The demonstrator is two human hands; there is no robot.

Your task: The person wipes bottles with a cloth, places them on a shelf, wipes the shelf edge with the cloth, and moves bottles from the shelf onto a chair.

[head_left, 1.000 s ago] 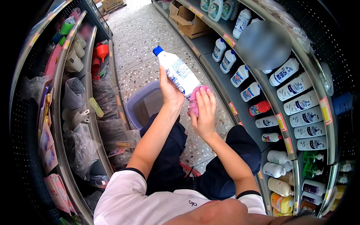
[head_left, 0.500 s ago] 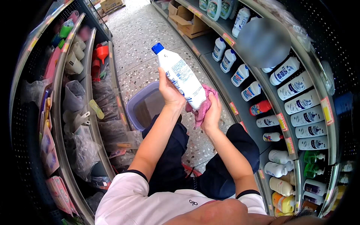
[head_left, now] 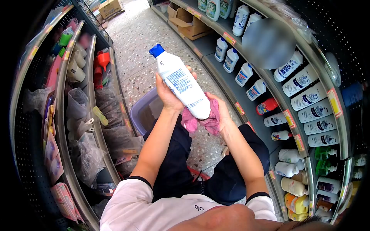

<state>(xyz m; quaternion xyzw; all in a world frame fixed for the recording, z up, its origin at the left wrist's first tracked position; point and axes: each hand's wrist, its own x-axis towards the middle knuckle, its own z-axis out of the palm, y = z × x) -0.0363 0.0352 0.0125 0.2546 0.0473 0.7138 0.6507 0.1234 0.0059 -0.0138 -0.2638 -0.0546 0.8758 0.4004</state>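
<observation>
In my left hand (head_left: pixel 169 94) is a white plastic bottle (head_left: pixel 183 84) with a blue cap and blue printing. The fingers wrap round its middle, and the cap tilts up and away to the left. My right hand (head_left: pixel 219 111) grips a pink cloth (head_left: pixel 210 122) against the lower end of the bottle. Some of that hand's fingers are hidden behind the bottle and the cloth. Beneath the bottle, on the speckled floor, stands a purple basin (head_left: pixel 140 109), partly covered by my left forearm and leg.
Shelves on the right hold rows of white bottles (head_left: pixel 303 81), a red-topped bottle (head_left: pixel 266 106) and green pump bottles (head_left: pixel 325 153). An open cardboard box (head_left: pixel 190 27) sits farther up. On the left shelves are plastic-wrapped goods (head_left: pixel 89 158) and a red funnel (head_left: pixel 103 59).
The bottle has turned, so a different printed side faces me, and it has come slightly lower and left. The pink cloth has shifted round its base with my right hand.
</observation>
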